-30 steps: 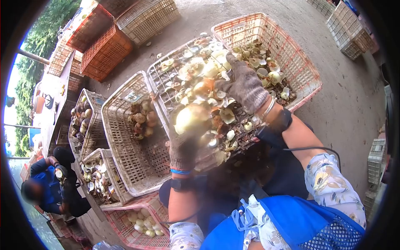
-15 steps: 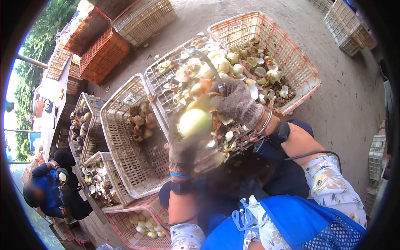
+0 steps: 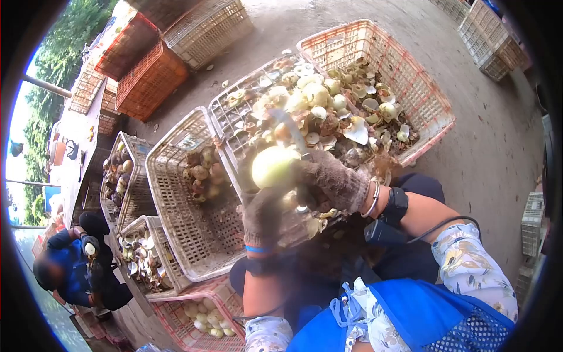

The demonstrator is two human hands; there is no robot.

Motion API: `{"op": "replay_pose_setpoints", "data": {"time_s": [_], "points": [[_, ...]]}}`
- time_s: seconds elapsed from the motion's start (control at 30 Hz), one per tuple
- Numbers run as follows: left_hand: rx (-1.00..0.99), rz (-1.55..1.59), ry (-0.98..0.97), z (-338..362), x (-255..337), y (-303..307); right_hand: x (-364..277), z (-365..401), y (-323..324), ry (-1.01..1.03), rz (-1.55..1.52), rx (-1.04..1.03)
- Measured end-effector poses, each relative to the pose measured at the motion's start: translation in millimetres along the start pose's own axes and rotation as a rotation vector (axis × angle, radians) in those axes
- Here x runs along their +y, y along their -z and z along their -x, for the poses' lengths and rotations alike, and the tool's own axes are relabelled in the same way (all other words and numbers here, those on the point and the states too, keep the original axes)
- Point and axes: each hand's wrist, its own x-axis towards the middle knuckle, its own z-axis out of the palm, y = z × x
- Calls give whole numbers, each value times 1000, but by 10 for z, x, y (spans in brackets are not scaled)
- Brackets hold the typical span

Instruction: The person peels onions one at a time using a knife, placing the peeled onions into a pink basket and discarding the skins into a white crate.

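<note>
**Onion in L hand, hooked blade right by it: slip/cut risk**

L hand [image 3: 262, 214], gloved, cups the pale onion [image 3: 274, 166] over the peelings [image 3: 356, 130] heaped on the grid surface [image 3: 237, 105]. L fingers blurred & partly hidden, can't tell if spread or together. R hand [image 3: 337, 179], also gloved, has fingers curled round the curved knife [image 3: 298, 136], handle mostly hidden; its fingertips look to be at the onion's R side. Onion crate [image 3: 176, 176] sits L of the grid.

Risks, my read: smooth, prob. damp onion could roll in fabric glove if gripped loosely, dropping into the scraps. Blade close to onion, so a skid could nick L fingers; knit gloves prob. little protection. Cable [image 3: 446, 222] looping off R wrist might snag if that arm swings wide.
</note>
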Motion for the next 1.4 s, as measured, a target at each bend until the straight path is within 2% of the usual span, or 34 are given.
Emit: {"op": "replay_pose_setpoints", "data": {"time_s": [0.07, 0.1, 0.17, 0.2, 0.27, 0.3, 0.37, 0.4, 0.5, 0.63, 0.67, 0.73, 0.83, 0.9, 0.93, 1.0, 1.03, 1.07, 1.1, 1.13, 1.17, 1.23, 1.27, 1.3, 1.33, 1.37, 1.4], "points": [[27, 1032, 331, -100, 412, 57, 33, -125, 77, 179, 124, 66], [46, 1030, 357, -185, 577, 97, 26, -122, 62, 179, 128, 67], [-21, 1093, 329, -160, 406, 59, 6, -115, 16, 599, 378, 80], [-91, 1150, 305, -139, 335, 61, -6, -113, 26, 595, 377, 73], [-102, 1086, 388, -125, 322, 91, -18, -80, 85, 568, 719, 66], [-72, 1105, 423, -123, 297, 70, -37, -39, 90, 641, 1084, 149], [23, 1228, 555, -147, 396, 58, 42, -69, 85, 621, 1072, 185], [25, 1228, 555, -144, 403, 27, 75, -77, 72, 606, 1057, 229], [57, 936, 435, -128, 346, -49, 130, -140, 76, 674, 1101, 252], [71, 1021, 497, -128, 262, -87, 185, -168, 100, 755, 1220, 294], [56, 997, 487, -124, 257, -88, 163, -143, 93, 748, 1221, 294], [36, 972, 473, -129, 290, -76, 64, -111, 59, 602, 1167, 262], [14, 1059, 495, -140, 360, -71, 50, -176, 155, 539, 1025, 283], [29, 834, 283, -140, 280, -167, 41, -232, 236, 442, 884, 276], [28, 834, 283, -134, 320, -173, 31, -231, 240, 442, 883, 277], [53, 975, 383, -125, 421, -169, -3, -222, 229, 518, 991, 385], [53, 975, 380, -129, 396, -178, 23, -205, 163, 657, 903, 399], [91, 1160, 467, -127, 340, -198, 75, -201, 127, 659, 905, 398], [130, 1344, 555, -120, 292, -215, 142, -210, 107, 730, 1065, 475], [131, 1344, 554, -90, 279, -237, 191, -220, 100, 799, 1225, 554], [143, 1141, 447, -35, 279, -269, 217, -226, 99, 726, 1261, 546], [140, 769, 264, 13, 72, -353, 217, -230, 83, 760, 1251, 548], [142, 768, 265, 7, -9, -362, 211, -237, 78, 798, 1242, 553], [161, 639, 251, 0, -72, -366, 204, -258, 94, 798, 1242, 548], [177, 510, 236, -16, -110, -343, 188, -286, 125, 726, 963, 515], [174, 1129, 425, -85, -36, -231, 113, -300, 121, 648, 689, 475], [179, 1128, 423, -118, 39, -140, -40, -234, 150, 495, 865, 586]]}}
